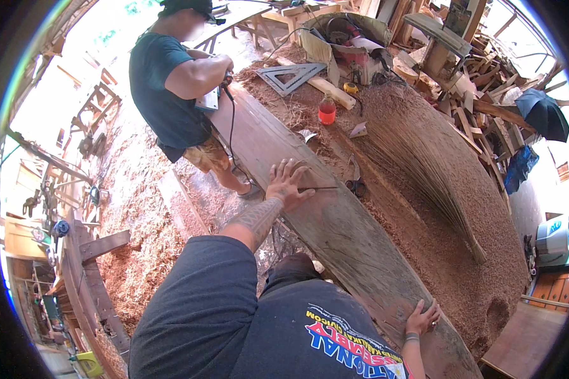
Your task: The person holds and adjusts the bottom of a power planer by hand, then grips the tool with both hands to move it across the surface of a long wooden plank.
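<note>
A long weathered wooden plank [373, 265] runs diagonally from the co-worker to the lower right. My left hand [289, 188] lies on it near the middle with fingers spread, beside a dark crack. My right hand [422, 321] rests on the lower end with fingers apart. At the far end a co-worker [164, 101] in a dark teal T-shirt holds a corded metal power tool [207, 100] on the plank. Just right of the plank lie a dark scissor-like tool [355, 186] and a bundle of thin sticks [442, 208] on sawdust.
A triangular square [287, 77], a bottle of red liquid [326, 112] and a yellow tape measure [351, 88] lie beyond the plank. Scrap wood [487, 95] is piled at upper right. Shavings [120, 240] cover the ground left, near a heavy timber piece [101, 245]. A power cord hangs by the plank.
</note>
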`<action>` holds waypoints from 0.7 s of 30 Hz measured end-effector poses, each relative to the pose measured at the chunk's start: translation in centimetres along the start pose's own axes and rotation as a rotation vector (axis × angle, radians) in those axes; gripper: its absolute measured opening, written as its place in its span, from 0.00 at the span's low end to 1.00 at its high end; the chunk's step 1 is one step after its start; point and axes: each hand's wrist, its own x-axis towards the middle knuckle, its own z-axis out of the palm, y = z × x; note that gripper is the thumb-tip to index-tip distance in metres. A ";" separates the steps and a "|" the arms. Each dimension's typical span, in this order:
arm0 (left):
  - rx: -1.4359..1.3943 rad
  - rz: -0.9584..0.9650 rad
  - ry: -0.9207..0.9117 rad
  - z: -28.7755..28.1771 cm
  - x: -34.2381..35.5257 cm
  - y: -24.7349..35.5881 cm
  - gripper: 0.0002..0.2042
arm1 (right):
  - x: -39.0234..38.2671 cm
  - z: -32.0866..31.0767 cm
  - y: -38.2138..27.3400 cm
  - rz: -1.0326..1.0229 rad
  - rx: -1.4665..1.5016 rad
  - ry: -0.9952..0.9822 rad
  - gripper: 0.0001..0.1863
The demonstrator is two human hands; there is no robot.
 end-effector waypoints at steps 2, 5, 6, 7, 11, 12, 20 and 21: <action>-0.008 0.003 0.002 -0.1 0.0 0.1 0.45 | -0.1 0.2 0.2 -0.005 -0.005 0.026 0.33; -0.030 0.016 0.059 0.8 0.2 -0.3 0.47 | 0.1 0.6 0.6 -0.025 -0.004 0.026 0.33; -0.030 0.017 0.058 0.8 0.2 -0.3 0.47 | 0.1 0.6 0.7 -0.025 -0.005 0.026 0.33; -0.031 0.016 0.058 0.9 0.3 -0.3 0.47 | 0.1 0.7 0.8 -0.030 -0.002 0.026 0.33; -0.032 0.023 0.072 1.0 0.2 -0.5 0.47 | 0.2 0.5 0.5 -0.018 -0.013 0.005 0.33; -0.032 0.024 0.071 1.0 0.3 -0.5 0.47 | 0.2 0.6 0.6 -0.016 -0.014 0.005 0.33; -0.029 0.031 0.079 1.0 0.3 -0.4 0.46 | 0.1 0.4 0.4 -0.045 0.022 0.034 0.33; -0.028 0.029 0.079 1.0 0.2 -0.4 0.46 | 0.0 0.2 0.2 -0.046 0.023 0.033 0.33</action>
